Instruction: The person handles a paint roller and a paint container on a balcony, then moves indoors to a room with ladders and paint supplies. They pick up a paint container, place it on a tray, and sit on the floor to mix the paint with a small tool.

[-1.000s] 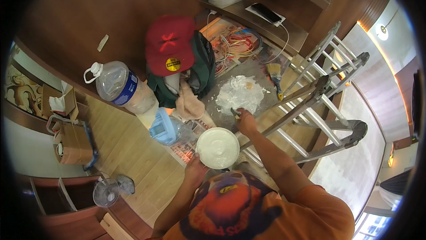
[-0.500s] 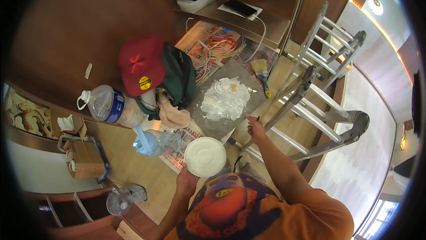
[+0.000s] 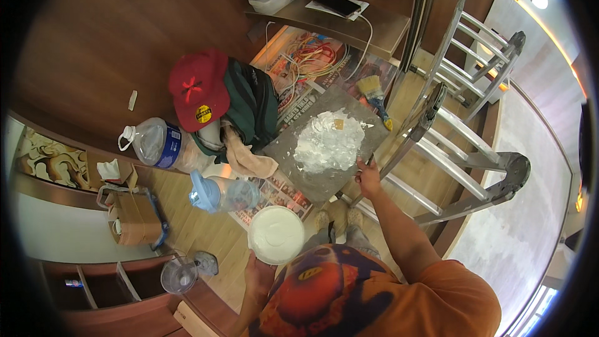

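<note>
My left hand (image 3: 260,273) grips the rim of a round white tub (image 3: 276,235), whose top shows a smooth, pale, off-white surface. The tub is held low, close in front of my shirt. At the near right edge of a grey board (image 3: 312,188), my right hand (image 3: 368,178) has its fingers curled closed. Something small and dark shows at those fingers, but I cannot make out what it is. A spread mound of white paste (image 3: 329,144) lies on the board, with a small tan piece (image 3: 339,124) on top.
Beyond the board lie a paintbrush (image 3: 372,91) and coiled wires (image 3: 312,56) on newspaper. A folding aluminium ladder (image 3: 458,131) stands right. Left are a blue-capped bottle (image 3: 224,194), a large water jug (image 3: 150,142), a red cap (image 3: 198,91) and a green bag (image 3: 253,103). A phone (image 3: 337,5) lies on a shelf.
My left hand has drawn the white tub down and left, nearer my body and farther from the board. My right hand stays by the board's edge. The whole view has shifted slightly.
</note>
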Action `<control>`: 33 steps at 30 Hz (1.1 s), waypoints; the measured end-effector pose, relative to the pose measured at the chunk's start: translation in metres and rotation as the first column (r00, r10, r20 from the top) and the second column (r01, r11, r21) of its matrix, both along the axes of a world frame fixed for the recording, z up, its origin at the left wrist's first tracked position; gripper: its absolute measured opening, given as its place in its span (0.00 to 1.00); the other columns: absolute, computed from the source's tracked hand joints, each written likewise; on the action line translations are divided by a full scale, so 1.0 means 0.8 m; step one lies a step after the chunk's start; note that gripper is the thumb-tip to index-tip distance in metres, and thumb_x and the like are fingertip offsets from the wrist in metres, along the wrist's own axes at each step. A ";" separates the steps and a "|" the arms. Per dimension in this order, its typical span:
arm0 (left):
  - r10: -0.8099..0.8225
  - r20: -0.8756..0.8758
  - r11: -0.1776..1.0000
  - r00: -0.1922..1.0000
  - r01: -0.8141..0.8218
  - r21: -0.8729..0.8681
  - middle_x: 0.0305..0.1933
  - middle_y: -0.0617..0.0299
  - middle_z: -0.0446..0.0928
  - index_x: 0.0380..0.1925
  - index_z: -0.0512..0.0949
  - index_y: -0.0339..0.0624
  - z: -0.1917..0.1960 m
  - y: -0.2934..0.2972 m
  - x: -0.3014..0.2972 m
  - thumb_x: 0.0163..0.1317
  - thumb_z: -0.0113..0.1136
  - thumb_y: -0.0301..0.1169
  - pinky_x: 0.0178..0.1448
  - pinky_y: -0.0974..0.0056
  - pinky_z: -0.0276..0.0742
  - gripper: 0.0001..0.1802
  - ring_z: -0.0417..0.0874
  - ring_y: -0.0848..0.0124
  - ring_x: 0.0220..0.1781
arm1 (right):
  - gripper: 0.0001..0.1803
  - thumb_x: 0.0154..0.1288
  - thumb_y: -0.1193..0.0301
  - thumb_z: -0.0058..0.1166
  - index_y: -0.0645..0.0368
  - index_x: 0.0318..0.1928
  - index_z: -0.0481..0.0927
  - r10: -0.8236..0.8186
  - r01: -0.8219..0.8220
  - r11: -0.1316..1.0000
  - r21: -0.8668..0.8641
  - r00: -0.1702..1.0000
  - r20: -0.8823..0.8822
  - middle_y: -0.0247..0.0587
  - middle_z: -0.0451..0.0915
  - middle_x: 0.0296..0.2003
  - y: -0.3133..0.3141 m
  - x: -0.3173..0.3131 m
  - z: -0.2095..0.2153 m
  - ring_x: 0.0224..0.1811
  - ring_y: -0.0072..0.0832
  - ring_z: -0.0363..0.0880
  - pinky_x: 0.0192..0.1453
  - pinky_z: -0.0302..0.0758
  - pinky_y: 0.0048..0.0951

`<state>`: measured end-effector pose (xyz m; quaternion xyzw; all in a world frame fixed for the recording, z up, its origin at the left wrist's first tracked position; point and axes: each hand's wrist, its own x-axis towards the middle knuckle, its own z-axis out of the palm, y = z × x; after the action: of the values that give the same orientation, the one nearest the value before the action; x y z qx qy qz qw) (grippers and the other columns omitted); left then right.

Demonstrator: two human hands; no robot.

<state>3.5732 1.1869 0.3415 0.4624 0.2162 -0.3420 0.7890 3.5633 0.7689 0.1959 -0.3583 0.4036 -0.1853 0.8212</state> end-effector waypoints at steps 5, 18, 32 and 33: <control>0.074 0.088 0.996 0.993 -0.070 -0.057 0.80 0.56 0.64 0.77 0.60 0.44 0.045 -0.009 -0.019 0.83 0.40 0.47 0.81 0.47 0.63 0.30 0.66 0.59 0.79 | 0.18 0.76 0.64 0.58 0.40 0.63 0.72 0.034 -0.035 0.999 0.027 0.999 0.042 0.21 0.79 0.43 0.005 -0.025 -0.008 0.27 0.17 0.72 0.29 0.73 0.23; -0.180 0.218 0.949 0.959 0.228 -0.217 0.79 0.55 0.65 0.77 0.61 0.43 0.106 0.030 0.000 0.82 0.43 0.49 0.82 0.44 0.59 0.32 0.67 0.55 0.79 | 0.21 0.77 0.64 0.56 0.49 0.66 0.71 0.138 -0.135 0.986 -0.097 0.990 0.017 0.27 0.79 0.37 0.123 -0.146 0.010 0.26 0.16 0.73 0.25 0.71 0.23; -0.617 0.353 0.602 0.704 0.710 -0.365 0.84 0.56 0.56 0.80 0.56 0.44 0.123 0.072 0.035 0.83 0.41 0.50 0.86 0.44 0.51 0.34 0.59 0.55 0.83 | 0.26 0.77 0.62 0.58 0.47 0.70 0.66 -0.276 0.277 0.957 0.084 0.961 -0.030 0.25 0.72 0.33 0.311 -0.363 0.062 0.24 0.16 0.63 0.24 0.59 0.21; -0.660 0.410 0.508 0.629 0.777 -0.373 0.84 0.56 0.56 0.80 0.55 0.44 0.126 0.062 0.026 0.83 0.40 0.50 0.86 0.44 0.51 0.34 0.58 0.55 0.83 | 0.25 0.77 0.63 0.58 0.46 0.69 0.67 -0.327 0.336 0.933 0.128 0.941 -0.088 0.24 0.73 0.34 0.315 -0.387 0.062 0.24 0.16 0.62 0.24 0.57 0.21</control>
<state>3.5944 1.2362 0.4423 0.3132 -0.1837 -0.6319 0.6847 3.2537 1.0210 0.2456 -0.2318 0.4970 -0.2803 0.7878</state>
